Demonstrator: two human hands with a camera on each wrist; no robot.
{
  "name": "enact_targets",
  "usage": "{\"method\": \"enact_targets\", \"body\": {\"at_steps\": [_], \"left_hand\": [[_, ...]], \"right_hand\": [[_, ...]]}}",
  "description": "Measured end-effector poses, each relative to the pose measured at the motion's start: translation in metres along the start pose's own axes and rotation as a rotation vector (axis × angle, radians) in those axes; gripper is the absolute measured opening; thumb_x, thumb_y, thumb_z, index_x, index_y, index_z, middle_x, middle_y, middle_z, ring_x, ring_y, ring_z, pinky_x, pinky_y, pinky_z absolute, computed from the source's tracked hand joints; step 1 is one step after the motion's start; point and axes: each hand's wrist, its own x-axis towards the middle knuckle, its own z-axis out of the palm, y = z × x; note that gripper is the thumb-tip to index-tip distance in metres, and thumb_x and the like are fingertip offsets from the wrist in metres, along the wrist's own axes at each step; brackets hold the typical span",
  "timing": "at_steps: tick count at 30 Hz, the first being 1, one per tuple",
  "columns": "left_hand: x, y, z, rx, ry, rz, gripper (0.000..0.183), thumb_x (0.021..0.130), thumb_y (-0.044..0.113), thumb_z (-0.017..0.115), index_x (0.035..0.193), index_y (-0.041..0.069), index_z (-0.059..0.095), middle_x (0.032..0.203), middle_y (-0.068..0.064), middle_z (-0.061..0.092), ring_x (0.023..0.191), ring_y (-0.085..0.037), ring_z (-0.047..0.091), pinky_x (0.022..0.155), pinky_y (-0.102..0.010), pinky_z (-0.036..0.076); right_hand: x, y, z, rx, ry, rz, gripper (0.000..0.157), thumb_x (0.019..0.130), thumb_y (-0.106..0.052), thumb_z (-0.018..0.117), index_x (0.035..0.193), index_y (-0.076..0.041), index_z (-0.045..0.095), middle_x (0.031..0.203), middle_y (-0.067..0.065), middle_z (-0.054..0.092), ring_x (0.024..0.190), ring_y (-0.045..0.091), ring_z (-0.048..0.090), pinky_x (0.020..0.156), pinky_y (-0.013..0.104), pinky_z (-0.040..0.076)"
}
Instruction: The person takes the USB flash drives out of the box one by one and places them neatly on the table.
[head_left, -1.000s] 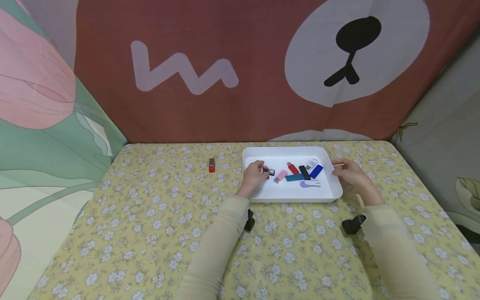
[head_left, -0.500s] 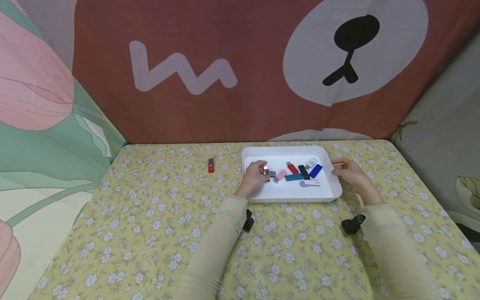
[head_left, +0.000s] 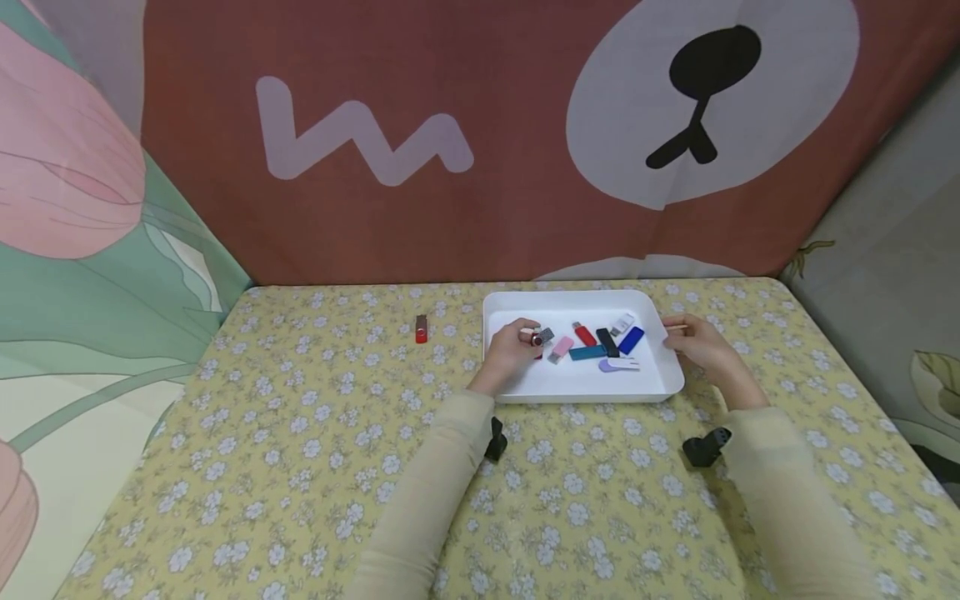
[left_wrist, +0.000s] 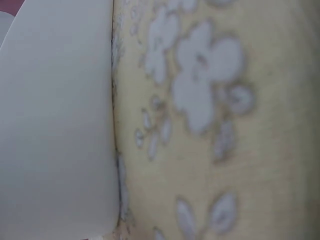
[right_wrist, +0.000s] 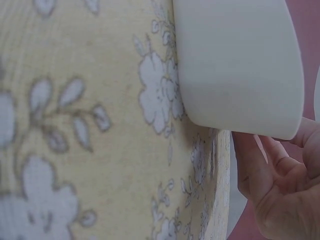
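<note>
My left hand reaches over the left part of a white tray and pinches a USB stick between thumb and fingers. Its grey metal part points up and to the right, and a dark red part shows at the fingertips. Just below the fingers a bit of red peeks out, mostly hidden by the hand. At the tray's right end, my right hand grips the rim; the right wrist view has the fingers against the tray's outer end. In the left wrist view only the tray's outer side and the cloth appear.
Several USB sticks lie in the tray's middle and right, among them a pink one, a teal one and a blue one. Left of the tray, a red USB stick lies on the flowered tablecloth. A printed curtain hangs behind.
The USB stick in my left hand has turned, its grey metal part now tilting up to the right. My right hand has stayed at the tray's end.
</note>
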Motion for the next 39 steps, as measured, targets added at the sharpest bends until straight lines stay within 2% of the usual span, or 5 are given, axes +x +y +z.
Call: {"method": "enact_targets", "body": {"at_steps": [5,10,16,29,39], "left_hand": [[0.001,0.001,-0.001,-0.023,0.031,-0.003,0.039,0.087,0.008,0.068,0.125,0.013,0.062,0.109,-0.012,0.069,0.098,-0.022,0.066,0.084,-0.028,0.054],[0.003,0.001,-0.001,-0.073,0.057,-0.016,0.036,0.086,0.009,0.069,0.122,0.006,0.063,0.112,-0.013,0.068,0.102,-0.024,0.064,0.089,-0.030,0.053],[0.003,0.000,-0.002,-0.210,0.070,0.011,0.031,0.087,0.008,0.068,0.116,0.000,0.064,0.111,-0.016,0.067,0.103,-0.026,0.063,0.086,-0.027,0.056],[0.000,0.007,-0.013,-0.437,-0.028,0.021,0.036,0.093,0.011,0.061,0.127,0.002,0.054,0.129,-0.018,0.059,0.120,-0.027,0.059,0.095,-0.030,0.055],[-0.006,0.015,-0.021,-0.550,-0.066,0.032,0.038,0.093,0.009,0.061,0.129,0.003,0.052,0.126,-0.020,0.062,0.112,-0.031,0.064,0.091,-0.030,0.057]], "right_hand": [[-0.010,-0.011,0.001,-0.041,-0.012,-0.025,0.053,0.096,-0.016,0.048,0.143,0.003,0.032,0.126,0.023,0.047,0.093,0.016,0.058,0.072,0.025,0.054],[-0.013,-0.014,0.002,-0.070,-0.027,-0.036,0.053,0.098,-0.015,0.045,0.144,0.005,0.029,0.129,0.026,0.045,0.097,0.020,0.058,0.073,0.024,0.054],[-0.012,-0.013,0.001,-0.075,-0.036,-0.032,0.054,0.099,-0.015,0.045,0.145,0.006,0.028,0.130,0.027,0.044,0.102,0.025,0.057,0.075,0.026,0.055],[-0.013,-0.012,0.002,-0.071,-0.036,-0.024,0.053,0.099,-0.015,0.044,0.145,0.006,0.028,0.130,0.026,0.043,0.107,0.030,0.057,0.077,0.029,0.056],[-0.013,-0.012,0.001,-0.073,-0.035,-0.025,0.052,0.099,-0.014,0.045,0.144,0.005,0.028,0.127,0.025,0.046,0.101,0.026,0.059,0.075,0.027,0.056]]}}
